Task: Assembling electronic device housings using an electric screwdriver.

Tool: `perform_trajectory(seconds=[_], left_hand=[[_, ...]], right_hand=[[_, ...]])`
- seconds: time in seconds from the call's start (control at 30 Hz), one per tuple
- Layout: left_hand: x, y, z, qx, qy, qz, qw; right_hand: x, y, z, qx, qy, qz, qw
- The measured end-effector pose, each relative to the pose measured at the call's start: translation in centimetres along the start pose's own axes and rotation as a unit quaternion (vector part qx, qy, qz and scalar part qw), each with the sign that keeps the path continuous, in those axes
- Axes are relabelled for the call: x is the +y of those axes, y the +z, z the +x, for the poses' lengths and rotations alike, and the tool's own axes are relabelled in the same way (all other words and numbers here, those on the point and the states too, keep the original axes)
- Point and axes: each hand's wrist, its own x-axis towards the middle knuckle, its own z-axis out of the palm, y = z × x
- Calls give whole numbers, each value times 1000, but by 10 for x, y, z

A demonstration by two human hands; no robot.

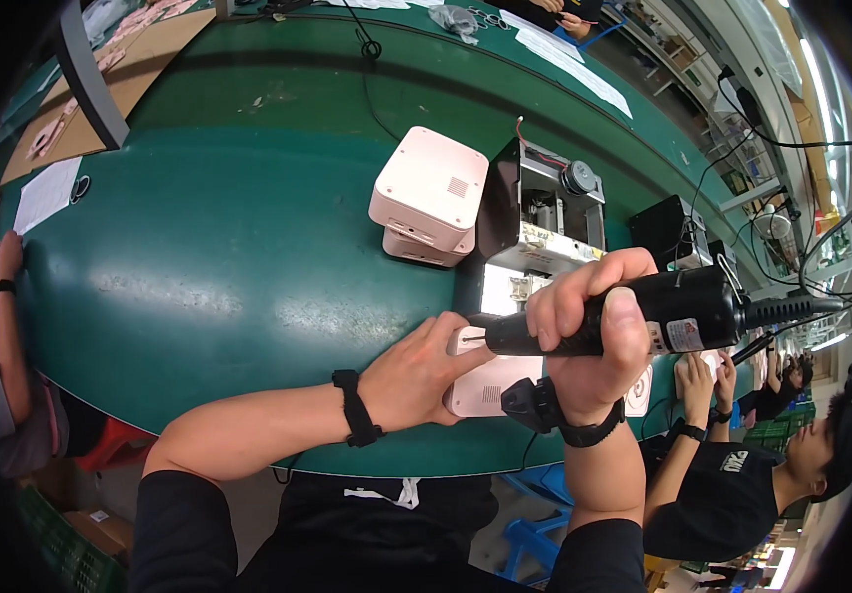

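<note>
My left hand [409,371] is closed on the left side of a pale pink plastic casing [493,383], steadying it on the green table near the front edge. My right hand [589,326] grips a black corded electric screwdriver [681,301], held almost level with its bit pointing left. The bit's tip is over the casing's far left corner, by my left fingertips; whether it touches a screw cannot be made out. My right hand and the tool cover part of the casing.
Two pink casings [430,185] stand stacked beyond my hands. Right of them is an open-topped black metal machine [545,212] with a round wheel. A co-worker [732,489] handles pink parts at right; another person's arm [13,336] rests at left. The green table [199,237] has a raised strip behind.
</note>
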Motion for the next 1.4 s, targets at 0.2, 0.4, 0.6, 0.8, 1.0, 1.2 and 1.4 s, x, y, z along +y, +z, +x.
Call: perform_trajectory(seconds=[0.2, 0.4, 0.6, 0.8, 1.0, 1.2, 1.4], left_hand=[[0, 1, -1, -6, 3, 8, 1000], [1, -1, -2, -16, -5, 12, 1000], [4, -2, 1, -15, -2, 17, 1000], [8, -5, -3, -23, -37, 32, 999], [4, -13, -4, -28, -57, 17, 998], [1, -12, -1, -21, -48, 37, 998], [2, -9, 0, -20, -52, 42, 998]], right_hand=[[4, 1, -6, -14, -13, 25, 1000], [-6, -1, 0, 52, 1, 1, 999], [-31, -36, 14, 125, -73, -20, 989], [-20, -48, 23, 141, -49, -73, 986], [-40, -58, -21, 106, -13, -11, 994], [-49, -63, -54, 107, -19, -29, 994], [-40, -70, -67, 112, -19, -36, 993]])
